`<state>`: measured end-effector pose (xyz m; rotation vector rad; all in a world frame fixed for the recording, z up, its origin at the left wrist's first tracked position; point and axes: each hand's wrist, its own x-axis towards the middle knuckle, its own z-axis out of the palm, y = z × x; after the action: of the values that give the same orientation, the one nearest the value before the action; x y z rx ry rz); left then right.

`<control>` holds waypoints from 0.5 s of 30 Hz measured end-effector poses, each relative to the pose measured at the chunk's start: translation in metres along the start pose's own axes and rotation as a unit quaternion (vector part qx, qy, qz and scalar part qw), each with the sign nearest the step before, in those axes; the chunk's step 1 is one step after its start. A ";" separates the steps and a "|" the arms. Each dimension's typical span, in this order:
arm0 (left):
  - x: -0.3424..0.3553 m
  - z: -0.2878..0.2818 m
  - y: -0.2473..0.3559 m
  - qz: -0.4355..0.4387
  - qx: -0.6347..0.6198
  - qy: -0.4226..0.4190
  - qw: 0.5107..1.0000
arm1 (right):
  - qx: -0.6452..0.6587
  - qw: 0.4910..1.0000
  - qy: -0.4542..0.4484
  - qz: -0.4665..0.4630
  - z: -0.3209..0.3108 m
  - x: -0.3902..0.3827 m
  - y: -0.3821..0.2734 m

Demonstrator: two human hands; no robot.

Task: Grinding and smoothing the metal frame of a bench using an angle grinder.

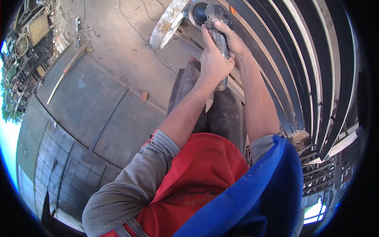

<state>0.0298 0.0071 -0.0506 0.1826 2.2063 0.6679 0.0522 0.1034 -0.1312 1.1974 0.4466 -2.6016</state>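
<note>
Both my hands are closed around a worn, dark angle grinder (220, 41), held out in front of me near the top of the view. My left hand (215, 63) wraps its body from the left, index finger stretched up toward the gear head. From the other side my right hand (235, 42) grips it, thumb lying along the top near the head. The round disc or guard (198, 14) is at the head's left, beside a whitish, worn curved metal piece (167, 25). Whether the disc touches any metal, I cannot tell.
Long dark metal bars (294, 51) curve along the right. On the left lie large metal sheets (114, 114) and a wire grid (59, 158). A stick-like handle (65, 73), a small brick-coloured block (145, 96) and a cable (138, 33) lie around. Scrap (23, 47) fills the far left.
</note>
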 end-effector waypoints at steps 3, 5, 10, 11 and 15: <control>0.008 0.003 0.014 -0.018 0.015 0.015 1.000 | 0.018 0.998 -0.052 0.025 0.001 0.008 -0.018; 0.010 0.012 0.019 -0.004 0.017 0.034 0.999 | 0.034 0.998 -0.051 0.030 -0.003 0.011 -0.024; 0.008 0.016 0.031 -0.021 0.007 0.036 0.999 | 0.048 0.997 -0.059 0.019 -0.009 0.013 -0.026; 0.005 0.016 0.033 -0.036 0.001 0.026 0.999 | 0.049 0.997 -0.063 0.010 -0.011 0.012 -0.024; 0.006 0.018 0.032 -0.041 -0.009 0.029 0.999 | 0.053 0.997 -0.062 0.014 -0.014 0.015 -0.024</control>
<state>0.0364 0.0438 -0.0477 0.0633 2.2487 0.6534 0.0441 0.1294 -0.1476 1.0577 0.2684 -2.6863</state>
